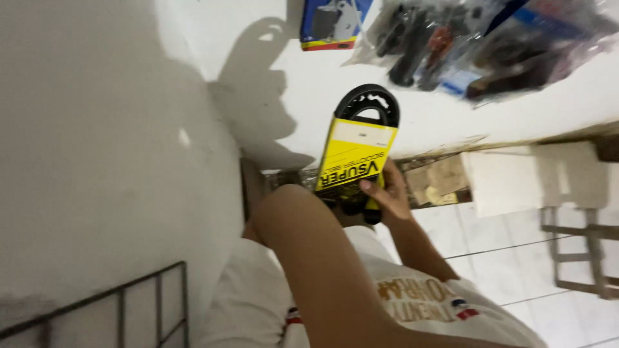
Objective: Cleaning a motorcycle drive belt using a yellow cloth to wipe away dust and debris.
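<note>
Here, at the middle of the frame, a bare forearm crosses from the lower centre and hides the left hand behind its elbow bend, so I cannot tell whether that hand is closed or apart. Just right of it, the right hand (pixel 387 193) is clamped on the lower end of a black belt in a yellow sleeve (pixel 356 154). The belt's long axis runs up from the hand, tilted slightly right, its black loop ending over the white surface (pixel 451 116). Farther right, at the upper edge, lie a blue box (pixel 332 22) and clear bags of parts (pixel 477 45), well apart from the belt.
</note>
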